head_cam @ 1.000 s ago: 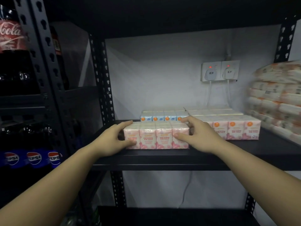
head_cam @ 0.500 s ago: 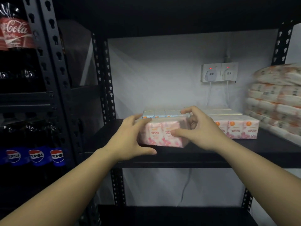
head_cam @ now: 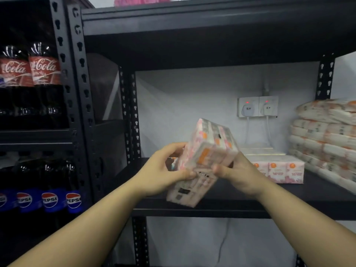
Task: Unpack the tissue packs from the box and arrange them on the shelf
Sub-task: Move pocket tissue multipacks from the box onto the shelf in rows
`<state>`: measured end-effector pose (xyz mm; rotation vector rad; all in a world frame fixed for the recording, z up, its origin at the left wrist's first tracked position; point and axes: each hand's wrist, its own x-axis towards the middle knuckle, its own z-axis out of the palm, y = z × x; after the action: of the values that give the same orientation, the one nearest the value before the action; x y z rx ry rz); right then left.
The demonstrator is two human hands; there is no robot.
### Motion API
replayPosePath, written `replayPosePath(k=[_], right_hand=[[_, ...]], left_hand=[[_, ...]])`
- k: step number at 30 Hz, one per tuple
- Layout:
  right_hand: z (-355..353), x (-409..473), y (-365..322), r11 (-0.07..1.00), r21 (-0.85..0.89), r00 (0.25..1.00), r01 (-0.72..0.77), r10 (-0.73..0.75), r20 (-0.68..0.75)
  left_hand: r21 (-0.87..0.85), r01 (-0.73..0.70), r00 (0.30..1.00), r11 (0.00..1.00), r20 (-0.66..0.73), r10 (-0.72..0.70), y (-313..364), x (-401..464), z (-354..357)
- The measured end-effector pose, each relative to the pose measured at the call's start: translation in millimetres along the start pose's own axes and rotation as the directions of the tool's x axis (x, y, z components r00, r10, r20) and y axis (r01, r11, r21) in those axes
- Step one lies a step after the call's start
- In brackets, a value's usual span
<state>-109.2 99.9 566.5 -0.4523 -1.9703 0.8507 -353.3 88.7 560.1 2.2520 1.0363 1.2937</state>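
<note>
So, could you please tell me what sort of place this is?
Probably a small shop's stockroom: black metal racking holds rows of Coca-Cola bottles and Pepsi bottles, and bulk tissue bundles are stacked on the shelf beside boxed tissue packs.

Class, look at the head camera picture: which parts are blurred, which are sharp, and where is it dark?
Head view: the held tissue pack is motion-blurred, its print unreadable; the Pepsi bottles and sockets read sharper; the shelf and left rack sit in deep shadow.
</note>
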Motion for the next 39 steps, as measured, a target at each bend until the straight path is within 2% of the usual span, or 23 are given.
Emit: replayPosePath(k=[4, 7, 9, 11, 14, 17, 20, 22, 25, 29, 33, 39], right_hand=[[4, 2, 8, 0.999, -0.046, 0.98, -0.005, -0.004, -0.199], [11, 4, 8, 0.994, -0.11, 0.978, -0.009, -0.014, -0.206], [17, 4, 5, 0.986, -0.165, 0.981, -0.032, -0.001, -0.196], [17, 3, 6, 0.982, -0.178, 0.985, -0.068, 0.037, -0.168], [8, -6, 17, 0.979, -0.097, 0.984, -0.18, 0.179, -0.017], [0, -19, 37, 0.909, 0.148, 0.91, -0.39, 0.356, 0.211], [-6, -23, 44, 0.849, 0.197, 0.854, -0.49, 0.422, 0.306], [-11, -18, 37, 0.876, 0.117, 0.862, -0.468, 0.423, 0.28], [-24, -4, 21, 0.909, -0.098, 0.895, -0.404, 0.416, 0.161], [-41, 15, 10, 0.832, -0.455, 0.927, -0.319, 0.375, 0.034], [-45, 28, 13, 0.727, -0.63, 0.932, -0.274, 0.362, 0.012], [-45, 31, 51, 0.629, -0.727, 0.925, -0.275, 0.38, -0.021]], left_hand=[[0.071, -0.013, 1.0, 0.997, 0.01, 0.012, 18, -3, -1], [0.056, -0.015, 0.999, 0.998, -0.045, 0.018, 54, 4, -11], [0.167, -0.035, 0.999, 0.985, 0.028, 0.031, 74, 15, -20], [0.198, -0.019, 0.997, 0.98, 0.078, 0.003, 85, 21, -26], [0.041, 0.028, 0.997, 0.999, 0.073, -0.031, 73, 17, -37], [-0.256, 0.074, 0.993, 0.964, 0.11, -0.047, 49, 6, -42], [-0.402, 0.106, 0.989, 0.91, 0.141, -0.053, 28, -1, -43], [-0.416, 0.132, 0.985, 0.9, 0.16, -0.071, 16, -5, -46], [-0.365, 0.179, 0.975, 0.914, 0.19, -0.115, 4, -10, -53], [-0.184, 0.191, 0.982, 0.964, 0.041, -0.186, -9, -8, -46], [-0.035, 0.22, 0.974, 0.975, 0.061, -0.218, -32, -8, -33], [0.015, 0.246, 0.966, 0.969, 0.079, -0.247, -70, -10, -18]])
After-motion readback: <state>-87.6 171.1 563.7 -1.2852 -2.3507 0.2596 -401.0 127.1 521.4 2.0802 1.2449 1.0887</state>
